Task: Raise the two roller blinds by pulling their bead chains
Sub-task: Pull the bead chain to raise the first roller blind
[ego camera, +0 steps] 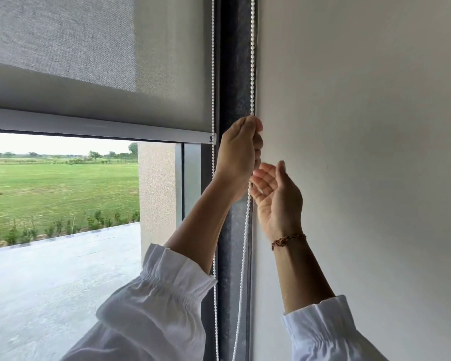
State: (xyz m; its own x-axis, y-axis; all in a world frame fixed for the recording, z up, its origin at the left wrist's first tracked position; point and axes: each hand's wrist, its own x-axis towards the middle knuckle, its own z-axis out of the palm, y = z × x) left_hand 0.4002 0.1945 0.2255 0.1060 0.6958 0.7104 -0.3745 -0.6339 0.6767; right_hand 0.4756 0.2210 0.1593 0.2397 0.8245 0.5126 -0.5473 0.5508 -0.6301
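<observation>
A grey roller blind point(94, 74) covers the upper part of the window, its bottom bar point(97, 127) about a third of the way down the view. A white bead chain hangs in two strands by the dark frame: a left strand point(213, 74) and a right strand point(252, 61). My left hand point(238, 157) is shut on the right strand, just below the bar's height. Just below it my right hand point(276, 196) is open, palm toward me, fingers beside the chain but not closed on it. Only one blind is distinct here.
A dark window frame post point(235, 74) runs top to bottom beside a plain white wall point(362, 152) on the right. Through the glass point(63, 256) I see a paved terrace, a pillar point(156, 191) and a green field.
</observation>
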